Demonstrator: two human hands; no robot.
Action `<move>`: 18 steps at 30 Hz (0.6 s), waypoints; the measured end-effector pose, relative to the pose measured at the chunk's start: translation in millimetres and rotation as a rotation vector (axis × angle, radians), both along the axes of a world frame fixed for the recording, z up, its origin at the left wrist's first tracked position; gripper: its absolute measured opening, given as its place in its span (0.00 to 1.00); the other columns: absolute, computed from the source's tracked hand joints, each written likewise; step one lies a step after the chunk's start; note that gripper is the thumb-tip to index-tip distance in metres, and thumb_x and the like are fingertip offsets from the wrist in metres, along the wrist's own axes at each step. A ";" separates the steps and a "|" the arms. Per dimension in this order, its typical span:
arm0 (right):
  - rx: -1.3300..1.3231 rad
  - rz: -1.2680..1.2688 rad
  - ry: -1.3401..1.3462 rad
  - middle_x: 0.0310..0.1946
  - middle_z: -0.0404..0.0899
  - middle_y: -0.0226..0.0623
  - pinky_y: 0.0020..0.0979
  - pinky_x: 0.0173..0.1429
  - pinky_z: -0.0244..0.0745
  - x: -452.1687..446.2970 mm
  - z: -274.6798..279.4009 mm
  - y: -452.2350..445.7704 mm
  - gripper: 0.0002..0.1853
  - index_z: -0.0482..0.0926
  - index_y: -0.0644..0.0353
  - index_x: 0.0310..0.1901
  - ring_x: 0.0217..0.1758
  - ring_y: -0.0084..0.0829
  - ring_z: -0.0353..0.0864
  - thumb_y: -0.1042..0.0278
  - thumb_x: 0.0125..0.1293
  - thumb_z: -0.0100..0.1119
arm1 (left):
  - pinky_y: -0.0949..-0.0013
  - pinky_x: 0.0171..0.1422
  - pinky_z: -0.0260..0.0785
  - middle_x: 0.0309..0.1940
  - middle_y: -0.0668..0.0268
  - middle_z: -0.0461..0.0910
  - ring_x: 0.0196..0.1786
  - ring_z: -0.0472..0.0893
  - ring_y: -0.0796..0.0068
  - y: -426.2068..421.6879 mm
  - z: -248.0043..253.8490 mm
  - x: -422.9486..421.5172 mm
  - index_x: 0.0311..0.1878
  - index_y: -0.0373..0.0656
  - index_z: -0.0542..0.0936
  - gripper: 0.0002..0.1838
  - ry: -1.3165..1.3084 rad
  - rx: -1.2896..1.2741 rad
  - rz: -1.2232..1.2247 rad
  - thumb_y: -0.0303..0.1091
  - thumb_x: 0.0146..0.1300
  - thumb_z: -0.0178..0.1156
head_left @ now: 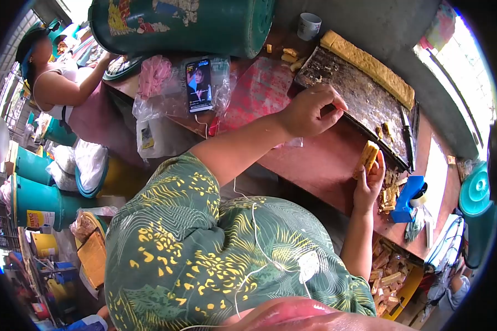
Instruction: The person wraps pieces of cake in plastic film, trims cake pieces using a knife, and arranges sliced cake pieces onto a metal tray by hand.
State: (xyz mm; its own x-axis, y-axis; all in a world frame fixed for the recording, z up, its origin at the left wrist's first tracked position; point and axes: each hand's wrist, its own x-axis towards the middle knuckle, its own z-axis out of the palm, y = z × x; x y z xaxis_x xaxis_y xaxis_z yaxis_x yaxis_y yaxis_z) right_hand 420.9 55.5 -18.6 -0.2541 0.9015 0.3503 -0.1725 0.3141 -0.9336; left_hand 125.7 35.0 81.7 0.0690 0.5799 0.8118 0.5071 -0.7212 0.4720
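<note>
My left hand (pixel 315 111) is over the near edge of a dark crumb-covered tray (pixel 352 77), thumb and fingertips pinched together; whatever is between them is too small to make out. Lower right, my right hand (pixel 370 185) holds a yellow-brown baked bar (pixel 367 156) upright in its fingers. A long uncut yellow strip (pixel 370 67) lies along the tray's far side. Small broken pieces (pixel 383 131) and a knife-like dark tool (pixel 408 132) are at the tray's right end. More cut pieces (pixel 390 194) lie on the red table just beyond my right hand.
A blue tape dispenser (pixel 407 199) stands on the table (pixel 309 168). A lit phone (pixel 199 85) lies on plastic bags near a large green drum (pixel 176 25) and a cup (pixel 309 26). A crate of bars (pixel 389 276) is lower right. Another person (pixel 66 83) is at upper left.
</note>
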 end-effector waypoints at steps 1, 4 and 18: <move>-0.007 0.024 -0.028 0.59 0.78 0.37 0.28 0.59 0.74 1.9 -1.8 0.8 0.35 0.57 0.60 0.80 0.55 0.25 0.77 0.82 0.74 0.58 | 0.62 0.57 0.76 0.43 0.63 0.84 0.49 0.84 0.63 -2.4 1.4 -3.6 0.46 0.44 0.81 0.06 -0.009 0.001 0.007 0.26 0.67 0.67; -0.016 0.017 0.029 0.57 0.79 0.36 0.27 0.57 0.73 1.5 -2.7 3.7 0.36 0.57 0.60 0.80 0.52 0.24 0.78 0.82 0.73 0.58 | 0.66 0.56 0.76 0.43 0.67 0.84 0.48 0.83 0.71 -8.5 -0.9 -9.8 0.48 0.44 0.82 0.05 -0.089 -0.058 0.040 0.28 0.71 0.66; 0.250 -0.169 -0.204 0.58 0.81 0.39 0.30 0.58 0.80 -13.6 5.4 -14.5 0.47 0.59 0.53 0.79 0.56 0.26 0.83 0.82 0.61 0.72 | 0.65 0.80 0.60 0.70 0.59 0.71 0.73 0.70 0.70 6.1 -95.1 73.1 0.80 0.36 0.58 0.46 -0.713 -0.948 -0.727 0.45 0.69 0.73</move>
